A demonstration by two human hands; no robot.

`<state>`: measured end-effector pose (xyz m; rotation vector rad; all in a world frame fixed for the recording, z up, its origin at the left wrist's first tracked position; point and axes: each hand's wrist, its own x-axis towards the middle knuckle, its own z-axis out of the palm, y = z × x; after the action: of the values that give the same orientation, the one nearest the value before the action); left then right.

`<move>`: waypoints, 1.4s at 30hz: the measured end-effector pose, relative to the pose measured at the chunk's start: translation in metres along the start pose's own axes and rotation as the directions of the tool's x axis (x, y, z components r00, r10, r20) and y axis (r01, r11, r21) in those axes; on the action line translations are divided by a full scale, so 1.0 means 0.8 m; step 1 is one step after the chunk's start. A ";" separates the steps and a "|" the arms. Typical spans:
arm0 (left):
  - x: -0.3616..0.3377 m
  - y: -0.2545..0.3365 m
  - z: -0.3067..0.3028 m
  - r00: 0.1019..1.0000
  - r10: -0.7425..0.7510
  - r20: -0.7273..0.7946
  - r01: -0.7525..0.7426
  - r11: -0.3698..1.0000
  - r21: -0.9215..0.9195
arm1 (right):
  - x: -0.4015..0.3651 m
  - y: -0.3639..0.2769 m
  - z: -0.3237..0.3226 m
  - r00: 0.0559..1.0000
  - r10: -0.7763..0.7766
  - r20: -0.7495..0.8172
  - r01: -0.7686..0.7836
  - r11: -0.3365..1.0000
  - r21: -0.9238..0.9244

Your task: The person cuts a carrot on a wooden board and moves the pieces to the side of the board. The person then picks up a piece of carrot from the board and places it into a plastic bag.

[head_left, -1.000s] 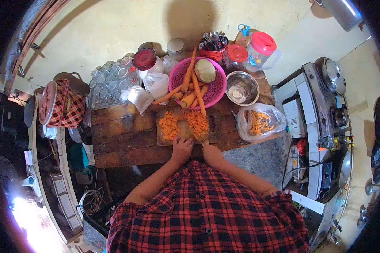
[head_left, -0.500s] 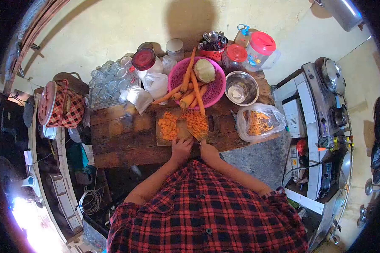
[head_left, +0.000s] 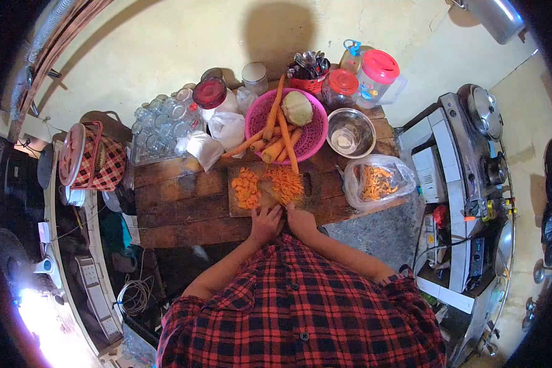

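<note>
On the wooden cutting board point(head_left: 237, 210) lie a heap of chopped carrot pieces point(head_left: 246, 189) at the left and a heap of thin carrot strips point(head_left: 284, 184) at the right. My left hand point(head_left: 267, 224) rests at the board's front edge with its fingers slightly apart. Close beside it, my right hand point(head_left: 301, 222) is closed around the handle of a knife point(head_left: 278, 201). The blade is low against the board, hard to make out between the hands and carrots. Behind the board, a pink basket point(head_left: 318, 142) holds several whole carrots point(head_left: 272, 118) and a pale round vegetable point(head_left: 297, 108).
At the right are a metal bowl point(head_left: 367, 116) and a clear plastic bag point(head_left: 403, 173) of cut carrot. White bags point(head_left: 203, 149), a tray of glasses point(head_left: 159, 122) and red-lidded jars point(head_left: 341, 86) line the table's back. A stove point(head_left: 457, 132) stands far right.
My left fingers have spread a little at the board's edge. My right hand has shifted slightly left with the knife, whose blade shows less. The view has tilted slightly.
</note>
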<state>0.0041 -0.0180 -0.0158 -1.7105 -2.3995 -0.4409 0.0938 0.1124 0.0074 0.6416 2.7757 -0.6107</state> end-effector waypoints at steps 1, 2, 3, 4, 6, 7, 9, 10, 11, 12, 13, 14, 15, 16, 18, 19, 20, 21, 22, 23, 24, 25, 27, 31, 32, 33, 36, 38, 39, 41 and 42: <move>0.003 0.001 -0.003 1.000 0.009 0.024 -0.009 0.999 0.032 | 0.002 0.002 -0.001 0.998 -0.010 -0.064 0.011 1.000 0.019; 0.007 0.003 -0.006 1.000 0.012 0.024 -0.013 0.999 0.035 | 0.003 0.005 -0.003 0.992 -0.019 -0.128 0.023 0.999 0.036; 0.015 0.007 -0.013 0.999 -0.018 0.044 0.017 0.999 0.029 | 0.002 0.006 -0.010 0.991 -0.018 -0.131 0.023 0.999 0.037; 0.021 0.008 -0.014 0.997 -0.049 0.063 0.048 0.999 0.023 | -0.001 0.006 -0.022 0.994 0.040 -0.105 -0.034 0.998 0.058; 0.030 -0.009 -0.018 0.991 -0.127 0.050 0.127 0.992 0.000 | -0.010 0.008 -0.043 0.992 0.096 -0.077 -0.090 0.993 0.076; 0.034 -0.023 -0.022 0.978 -0.206 0.038 0.207 0.978 -0.022 | -0.013 0.011 -0.049 0.990 0.129 -0.050 -0.122 0.984 0.129; 0.044 -0.051 -0.033 0.894 -0.422 -0.152 0.427 0.904 -0.001 | -0.018 0.016 -0.058 0.987 0.160 -0.025 -0.152 0.972 0.181; 0.050 -0.068 -0.042 0.836 -0.512 -0.199 0.519 0.854 -0.016 | -0.023 0.019 -0.060 0.994 0.110 -0.020 -0.105 0.976 0.189; 0.054 -0.083 -0.053 0.767 -0.595 -0.242 0.605 0.795 -0.038 | -0.027 0.022 -0.060 0.998 0.062 -0.013 -0.059 0.979 0.196; 0.050 -0.104 -0.050 0.768 -0.594 -0.240 0.603 0.796 -0.042 | -0.029 0.024 -0.059 0.998 0.066 -0.013 -0.063 0.979 0.194; 0.044 -0.127 -0.039 0.737 -0.666 -0.114 0.652 0.746 -0.136 | -0.030 0.027 -0.055 1.000 0.014 0.019 -0.017 0.985 0.172; 0.040 -0.141 -0.034 0.698 -0.716 0.019 0.702 0.678 -0.219 | -0.029 0.029 -0.053 0.998 -0.038 0.053 0.030 0.988 0.151; 0.041 -0.145 -0.035 0.699 -0.715 0.019 0.700 0.679 -0.221 | -0.028 0.029 -0.050 0.998 -0.037 0.052 0.029 0.988 0.149; 0.041 -0.148 -0.036 0.708 -0.705 0.041 0.693 0.684 -0.226 | -0.027 0.028 -0.047 0.997 0.010 0.074 -0.020 0.991 0.134; 0.040 -0.153 -0.038 0.718 -0.694 0.062 0.687 0.690 -0.229 | -0.024 0.028 -0.044 0.994 0.056 0.095 -0.067 0.991 0.119; 0.039 -0.156 -0.037 0.711 -0.697 0.089 0.691 0.670 -0.273 | -0.022 0.030 -0.044 0.995 0.078 0.068 -0.086 0.989 0.123; 0.038 -0.158 -0.037 0.704 -0.700 0.116 0.695 0.647 -0.315 | -0.021 0.031 -0.043 0.994 0.099 0.042 -0.104 0.986 0.128; 0.038 -0.155 -0.042 0.702 -0.703 0.116 0.698 0.644 -0.313 | -0.021 0.032 -0.045 0.994 0.096 0.044 -0.101 0.987 0.128; 0.038 -0.151 -0.047 0.711 -0.701 0.044 0.674 0.664 -0.325 | -0.022 0.033 -0.047 0.997 0.073 0.023 -0.076 0.989 0.129; 0.038 -0.146 -0.052 0.717 -0.696 -0.029 0.649 0.683 -0.334 | -0.023 0.033 -0.049 0.999 0.051 0.001 -0.051 0.990 0.130; 0.039 -0.141 -0.055 0.716 -0.698 -0.028 0.651 0.681 -0.334 | -0.022 0.033 -0.047 0.999 0.050 0.003 -0.050 0.990 0.129; 0.040 -0.136 -0.058 0.726 -0.685 -0.055 0.622 0.690 -0.370 | -0.021 0.034 -0.046 0.999 0.054 -0.009 -0.052 0.988 0.147; 0.047 -0.117 -0.063 0.733 -0.675 -0.085 0.593 0.696 -0.406 | -0.019 0.034 -0.046 0.998 0.055 -0.020 -0.051 0.985 0.162; 0.050 -0.055 -0.045 0.998 -0.058 -0.020 0.047 0.933 -0.357 | -0.022 0.037 -0.042 0.998 0.059 -0.024 -0.054 0.984 0.170; 0.044 -0.049 -0.031 0.998 -0.058 -0.018 0.048 0.932 -0.360 | -0.022 0.039 -0.039 0.998 0.056 -0.036 -0.050 0.985 0.166; 0.035 -0.046 -0.006 0.998 0.003 -0.070 -0.029 0.929 -0.369 | -0.025 0.039 -0.041 0.998 0.061 -0.035 -0.055 0.985 0.165; 0.026 -0.042 -0.002 0.993 0.067 -0.097 -0.100 0.918 -0.383 | -0.031 0.036 -0.048 0.999 0.053 0.007 -0.053 0.985 0.167; 0.021 -0.045 -0.013 0.996 0.065 -0.066 -0.085 0.919 -0.384 | -0.031 0.035 -0.044 0.994 0.066 0.083 -0.080 0.981 0.177; 0.016 -0.046 -0.015 0.997 0.047 -0.065 -0.068 0.924 -0.376 | -0.032 0.035 -0.042 0.994 0.065 0.087 -0.079 0.981 0.179; 0.013 -0.044 -0.015 0.998 0.030 -0.062 -0.051 0.928 -0.369 | -0.035 0.036 -0.040 0.996 0.036 0.087 -0.050 0.985 0.165; 0.014 -0.041 -0.012 0.997 0.002 -0.080 -0.033 0.924 -0.381 | -0.035 0.037 -0.037 0.995 0.037 0.088 -0.051 0.985 0.165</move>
<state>-0.0313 -0.0209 -0.0082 -1.8149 -2.3542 -1.0134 0.1286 0.1394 0.0322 0.6921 2.6442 -0.8478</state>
